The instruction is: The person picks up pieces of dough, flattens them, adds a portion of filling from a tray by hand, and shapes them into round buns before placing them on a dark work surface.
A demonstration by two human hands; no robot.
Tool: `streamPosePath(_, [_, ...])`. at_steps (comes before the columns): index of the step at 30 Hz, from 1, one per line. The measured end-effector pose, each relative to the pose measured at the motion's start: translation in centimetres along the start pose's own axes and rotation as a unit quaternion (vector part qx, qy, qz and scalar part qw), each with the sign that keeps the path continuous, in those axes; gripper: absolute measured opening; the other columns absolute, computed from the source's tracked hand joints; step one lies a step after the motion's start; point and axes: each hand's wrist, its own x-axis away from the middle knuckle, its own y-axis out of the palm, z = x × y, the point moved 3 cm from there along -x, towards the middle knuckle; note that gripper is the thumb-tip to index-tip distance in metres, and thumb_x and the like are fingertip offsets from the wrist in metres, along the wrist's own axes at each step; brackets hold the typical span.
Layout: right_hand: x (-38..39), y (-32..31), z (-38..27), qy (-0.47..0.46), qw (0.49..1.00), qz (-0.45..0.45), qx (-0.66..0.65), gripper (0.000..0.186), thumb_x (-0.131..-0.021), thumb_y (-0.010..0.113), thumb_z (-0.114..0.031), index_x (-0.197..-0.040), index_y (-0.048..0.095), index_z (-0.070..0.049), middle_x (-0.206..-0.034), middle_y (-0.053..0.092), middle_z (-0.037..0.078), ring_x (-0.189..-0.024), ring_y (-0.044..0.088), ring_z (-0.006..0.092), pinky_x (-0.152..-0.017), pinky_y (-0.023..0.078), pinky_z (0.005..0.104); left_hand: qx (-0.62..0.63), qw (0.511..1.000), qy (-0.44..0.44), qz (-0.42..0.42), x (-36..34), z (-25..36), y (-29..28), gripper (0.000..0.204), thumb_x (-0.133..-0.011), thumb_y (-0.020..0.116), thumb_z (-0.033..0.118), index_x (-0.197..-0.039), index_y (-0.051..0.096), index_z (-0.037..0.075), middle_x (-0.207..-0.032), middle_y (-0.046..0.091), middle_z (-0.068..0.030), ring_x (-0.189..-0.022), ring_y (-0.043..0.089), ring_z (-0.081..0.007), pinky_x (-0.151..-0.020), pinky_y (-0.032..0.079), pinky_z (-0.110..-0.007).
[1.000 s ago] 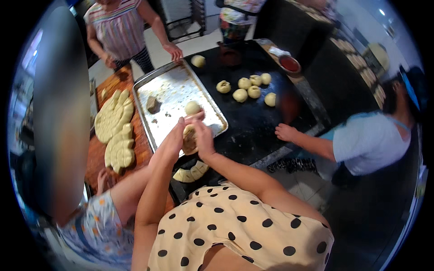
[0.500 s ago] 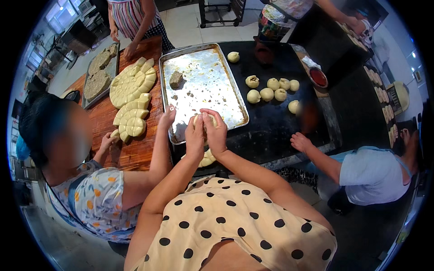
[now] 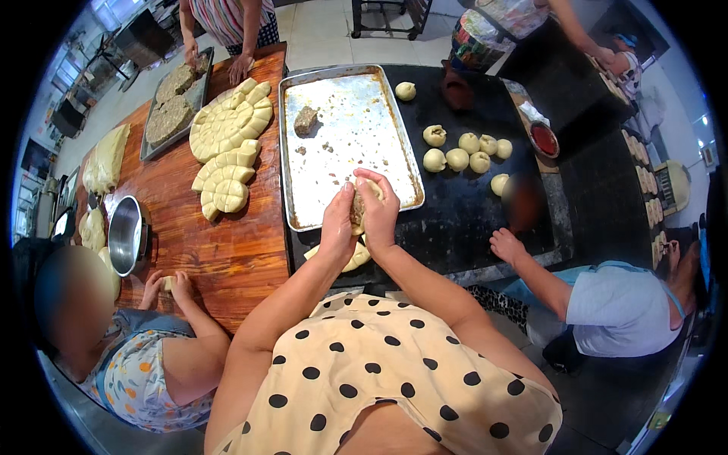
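My left hand point(image 3: 337, 216) and my right hand point(image 3: 380, 209) are cupped together over the near edge of the metal tray point(image 3: 291, 186). Between them they hold a piece of dough point(image 3: 368, 205) wrapped partly around a brown, crumbly filling. Its pale edge shows against my right palm, and the rest is hidden by my fingers. Just below my wrists, flat pieces of dough point(image 3: 355, 259) lie on the black surface. Inside the tray sits a lump of brown filling point(image 3: 305, 121), with crumbs scattered about it.
Several dough balls point(image 3: 457, 158) stand on the black table to the right. Cut dough point(image 3: 230, 125), a tray of filling point(image 3: 171, 114) and a steel bowl point(image 3: 127, 235) occupy the wooden table. Co-workers stand at left, right and far side; one person's hands point(image 3: 173, 287) hold dough.
My hands have parted slightly, so the filling now shows between them. The co-worker at left has drawn back from the tray and brought both hands together on a dough piece. The view has shifted.
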Motion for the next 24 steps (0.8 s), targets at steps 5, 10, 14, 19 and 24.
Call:
streamPosePath(5, [0.6, 0.0, 1.1, -0.165, 0.968, -0.025, 0.189, 0.025, -0.095, 0.055, -0.008, -0.115, 0.068, 0.000, -0.115, 0.070, 0.013, -0.110, 0.064, 0.0222, -0.105, 0.041, 0.0340, -0.087, 0.992, 0.081, 0.039, 0.2, -0.5, -0.9, 0.031, -0.104, 0.050, 0.029, -0.120, 0.058, 0.004, -0.100, 0.064, -0.0022, -0.087, 0.059, -0.0070, -0.073, 0.049, -0.023])
streamPosePath(10, [1.3, -0.5, 0.1, -0.025, 0.992, -0.126, 0.018, 0.040, -0.102, 0.043, -0.022, -0.130, 0.060, 0.002, -0.130, 0.062, 0.012, -0.123, 0.054, 0.0187, -0.111, 0.033, 0.0333, -0.192, 0.980, 0.033, 0.032, 0.0, 0.8, -2.6, 0.033, -0.103, 0.053, 0.027, -0.122, 0.060, 0.002, -0.096, 0.065, -0.0018, -0.083, 0.059, -0.0060, -0.069, 0.049, -0.023])
streamPosePath(14, [-1.1, -1.7, 0.4, 0.042, 0.994, -0.099, -0.012, 0.052, -0.105, 0.033, -0.034, -0.120, 0.064, 0.004, -0.118, 0.066, 0.014, -0.113, 0.058, 0.0208, -0.106, 0.037, 0.0329, -0.221, 0.969, -0.098, -0.052, -1.4, 2.8, -0.3, 0.051, -0.102, 0.047, 0.049, -0.119, 0.061, 0.003, -0.102, 0.066, -0.0065, -0.087, 0.064, -0.0115, -0.074, 0.052, -0.026])
streamPosePath(19, [-2.0, -1.0, -2.3, 0.032, 0.993, 0.009, -0.117, 0.047, -0.105, 0.038, -0.033, -0.102, 0.067, 0.004, -0.098, 0.070, 0.009, -0.095, 0.063, 0.0156, -0.090, 0.048, 0.0293, -0.013, 0.998, -0.054, -0.040, -0.7, 3.1, 2.7, 0.052, -0.104, 0.037, 0.052, -0.131, 0.048, 0.009, -0.119, 0.061, -0.0101, -0.106, 0.064, -0.0193, -0.088, 0.054, -0.034])
streamPosePath(24, [-0.5, -0.4, -0.9, -0.081, 0.996, 0.029, 0.025, 0.031, -0.103, 0.050, -0.020, -0.105, 0.069, 0.005, -0.099, 0.073, 0.011, -0.092, 0.065, 0.0144, -0.092, 0.048, 0.0302, -0.129, 0.988, 0.082, 0.011, -0.2, 0.3, 1.7, 0.039, -0.107, 0.038, 0.039, -0.127, 0.050, 0.007, -0.112, 0.057, -0.0067, -0.099, 0.057, -0.0132, -0.084, 0.049, -0.031])
